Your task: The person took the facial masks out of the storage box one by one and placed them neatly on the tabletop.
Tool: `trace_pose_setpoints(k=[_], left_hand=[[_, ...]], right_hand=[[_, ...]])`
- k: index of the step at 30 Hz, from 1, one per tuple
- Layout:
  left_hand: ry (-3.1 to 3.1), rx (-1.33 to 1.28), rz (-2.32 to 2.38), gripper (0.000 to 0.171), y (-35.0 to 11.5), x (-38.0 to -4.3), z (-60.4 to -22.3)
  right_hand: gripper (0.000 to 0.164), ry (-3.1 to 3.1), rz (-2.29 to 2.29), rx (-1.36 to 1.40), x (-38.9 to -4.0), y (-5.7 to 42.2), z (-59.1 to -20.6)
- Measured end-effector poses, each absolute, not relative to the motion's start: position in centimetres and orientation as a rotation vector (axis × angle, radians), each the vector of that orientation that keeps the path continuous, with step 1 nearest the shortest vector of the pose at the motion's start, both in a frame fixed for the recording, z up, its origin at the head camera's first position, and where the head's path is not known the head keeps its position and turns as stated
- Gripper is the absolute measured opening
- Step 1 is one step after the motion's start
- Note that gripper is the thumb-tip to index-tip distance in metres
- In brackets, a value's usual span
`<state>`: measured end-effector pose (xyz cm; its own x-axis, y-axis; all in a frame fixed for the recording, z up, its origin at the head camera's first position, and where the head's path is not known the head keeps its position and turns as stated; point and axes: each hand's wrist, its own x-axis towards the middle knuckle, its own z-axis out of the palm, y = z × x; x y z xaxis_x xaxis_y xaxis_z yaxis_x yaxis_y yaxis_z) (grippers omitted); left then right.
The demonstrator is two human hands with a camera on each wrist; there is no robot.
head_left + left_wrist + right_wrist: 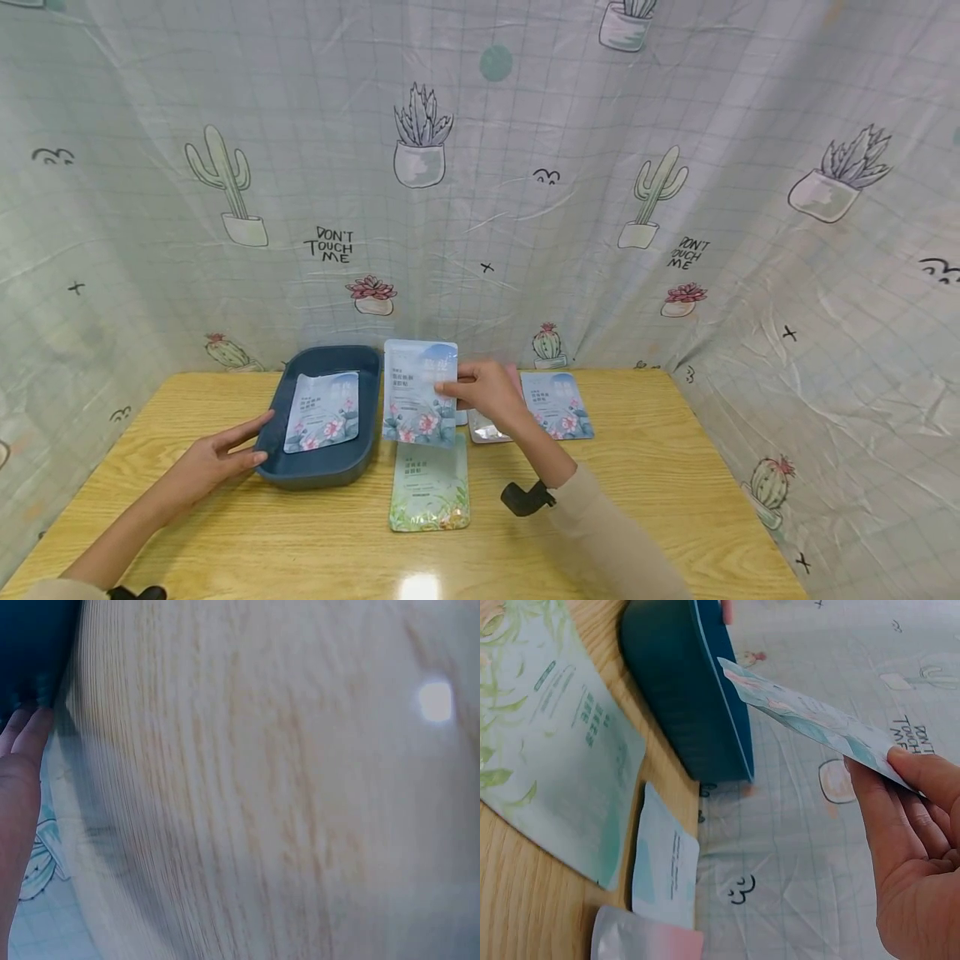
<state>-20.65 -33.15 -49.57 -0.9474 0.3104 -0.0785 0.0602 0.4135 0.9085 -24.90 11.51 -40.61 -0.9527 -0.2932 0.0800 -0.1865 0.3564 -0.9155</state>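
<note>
A pale blue sachet with pink flowers (416,408) is pinched at its right edge between the thumb and fingers of my right hand (491,396), raised just beside the bin. In the right wrist view this sachet (817,724) is seen nearly edge-on, tilted. My left hand (213,462) rests against the near left corner of a dark blue bin (322,479), its fingers extended. The left wrist view shows fingers (31,739) touching the bin's wall (37,645). A matching blue flowered sachet (322,412) lies inside the bin.
A green sachet (429,492) lies on the wooden table (300,550) below the raised sachet. Further right are a silver and pink sachet (487,429) and another blue flowered sachet (558,404). A patterned curtain (480,250) hangs behind the table.
</note>
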Motion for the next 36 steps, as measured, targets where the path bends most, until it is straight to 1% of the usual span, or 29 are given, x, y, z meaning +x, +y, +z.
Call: trace_pose_setpoints(k=[2,5,9,12,16,19,25,26,27,28,29,30,32,34,36], left_hand=[[2.434,0.324,1.552,0.073,-33.1,-20.6,-49.5],[2.437,0.335,1.553,0.072,-33.1,-20.6,-49.6],[2.438,0.339,1.555,0.071,-33.2,-20.6,-49.7],[2.432,0.334,1.556,0.071,-33.2,-20.6,-49.8],[2.419,0.327,1.570,0.072,-33.1,-20.7,-49.8],[2.417,0.326,1.574,0.072,-33.1,-20.7,-49.8],[2.416,0.326,1.567,0.072,-33.2,-20.7,-49.9],[2.413,0.326,1.569,0.072,-33.2,-20.7,-49.9],[2.412,0.325,1.569,0.072,-33.2,-20.8,-49.9],[2.410,0.325,1.569,0.072,-33.2,-20.7,-49.9],[2.405,0.321,1.571,0.073,-33.2,-20.7,-49.9],[2.403,0.322,1.569,0.073,-33.2,-20.7,-49.9],[2.410,0.315,1.562,0.073,-33.2,-20.7,-49.8],[2.423,0.310,1.550,0.073,-33.3,-20.7,-49.7],[2.436,0.304,1.536,0.073,-33.3,-20.6,-49.7]], right_hand=[[0.053,2.531,-1.648,-0.436,-24.7,12.0,-40.6],[0.050,2.513,-1.668,-0.413,-24.5,12.8,-40.6],[0.025,2.426,-1.759,-0.391,-24.3,13.8,-40.9],[0.018,2.402,-1.794,-0.376,-24.1,14.6,-41.3],[0.020,2.369,-1.819,-0.336,-23.9,15.8,-41.8],[0.025,2.343,-1.833,-0.307,-23.6,16.7,-42.2],[0.020,2.405,-1.740,-0.252,-22.7,18.8,-42.9],[0.025,2.418,-1.724,-0.247,-22.6,19.2,-43.0],[0.025,2.421,-1.716,-0.233,-22.5,19.6,-43.2],[0.032,2.421,-1.709,-0.214,-22.4,20.1,-43.4],[0.032,2.421,-1.702,-0.204,-22.2,20.5,-43.7],[0.037,2.424,-1.692,-0.185,-22.1,20.9,-43.9],[0.031,2.414,-1.691,-0.168,-21.9,21.7,-44.3],[0.022,2.416,-1.667,-0.150,-21.5,22.5,-44.6],[0.022,2.432,-1.624,-0.128,-21.1,23.2,-45.0]])
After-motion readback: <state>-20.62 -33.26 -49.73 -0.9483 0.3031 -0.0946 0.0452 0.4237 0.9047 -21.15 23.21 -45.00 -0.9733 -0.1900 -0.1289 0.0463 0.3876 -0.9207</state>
